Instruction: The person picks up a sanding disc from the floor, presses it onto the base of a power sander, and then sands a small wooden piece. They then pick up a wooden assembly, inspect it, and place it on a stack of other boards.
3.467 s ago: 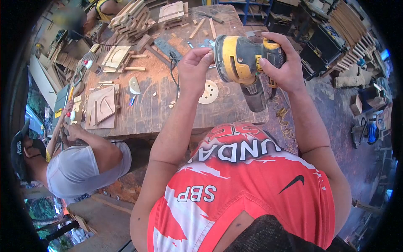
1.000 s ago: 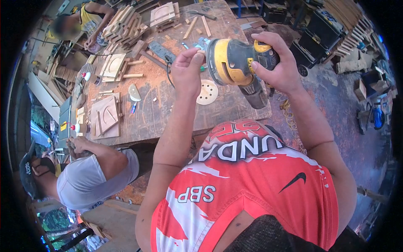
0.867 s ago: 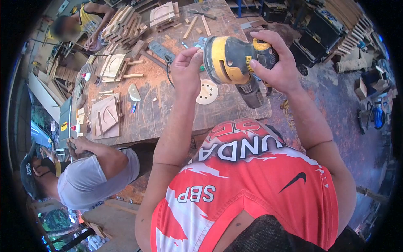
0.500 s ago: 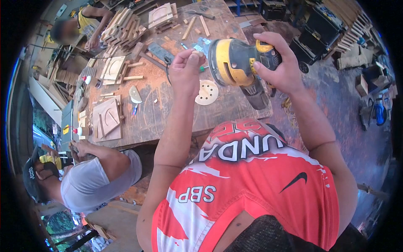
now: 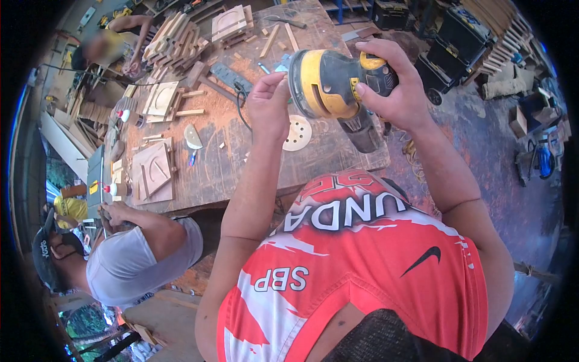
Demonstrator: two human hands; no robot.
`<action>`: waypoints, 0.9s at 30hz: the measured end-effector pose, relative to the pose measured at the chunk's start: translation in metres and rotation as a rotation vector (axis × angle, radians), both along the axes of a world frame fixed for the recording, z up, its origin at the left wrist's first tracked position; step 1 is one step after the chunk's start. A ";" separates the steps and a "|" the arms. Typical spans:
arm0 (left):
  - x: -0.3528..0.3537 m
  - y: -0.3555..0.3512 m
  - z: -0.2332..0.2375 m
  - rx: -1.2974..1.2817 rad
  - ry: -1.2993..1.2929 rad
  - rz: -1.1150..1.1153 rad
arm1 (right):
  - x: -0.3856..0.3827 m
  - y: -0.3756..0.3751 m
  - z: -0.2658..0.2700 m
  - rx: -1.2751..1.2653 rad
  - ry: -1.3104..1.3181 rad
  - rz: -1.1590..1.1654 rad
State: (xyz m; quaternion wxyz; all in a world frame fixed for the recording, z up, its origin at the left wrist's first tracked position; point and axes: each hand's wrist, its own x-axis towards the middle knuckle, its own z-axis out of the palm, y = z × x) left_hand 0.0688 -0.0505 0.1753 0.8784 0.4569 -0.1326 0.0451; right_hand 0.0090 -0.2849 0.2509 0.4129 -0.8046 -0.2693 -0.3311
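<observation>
My right hand [image 5: 395, 87] grips the top of a yellow and black random orbital sander [image 5: 329, 84], holding it tilted on its side above the workbench. Its round pad faces left, toward my left hand [image 5: 269, 105]. The fingers of my left hand are pinched together at the pad's edge; whatever is between them is hidden. Just below, a pale sanding disc [image 5: 298, 133] with a ring of holes lies on the bench. A dark cord [image 5: 243, 111] runs behind my left wrist.
The wooden workbench [image 5: 220, 172] carries sawdust, stacked wooden frames [image 5: 175, 45], panels with curved cuts [image 5: 154, 172] and a half-round piece [image 5: 192, 137]. One person in a grey shirt [image 5: 145, 259] works at the left; another is at the far left. Black toolboxes [image 5: 455, 42] stand at the right.
The sander has moved slightly left, its pad closer to my left hand. A small pale item seen earlier at my left fingertips is now hidden.
</observation>
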 end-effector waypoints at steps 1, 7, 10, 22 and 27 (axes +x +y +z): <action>-0.001 0.000 0.001 -0.001 -0.002 0.001 | 0.001 0.000 0.000 -0.010 -0.020 -0.007; 0.004 0.012 0.001 -0.063 -0.045 -0.047 | -0.003 -0.008 -0.008 0.014 0.101 -0.017; 0.004 0.018 -0.001 -0.180 0.027 -0.118 | -0.007 -0.009 -0.008 0.071 0.153 -0.053; 0.001 0.026 0.009 0.257 -0.019 0.084 | -0.006 -0.015 -0.007 0.041 0.136 -0.097; -0.003 0.028 0.008 0.327 -0.073 0.135 | -0.005 -0.011 -0.002 0.030 0.126 -0.058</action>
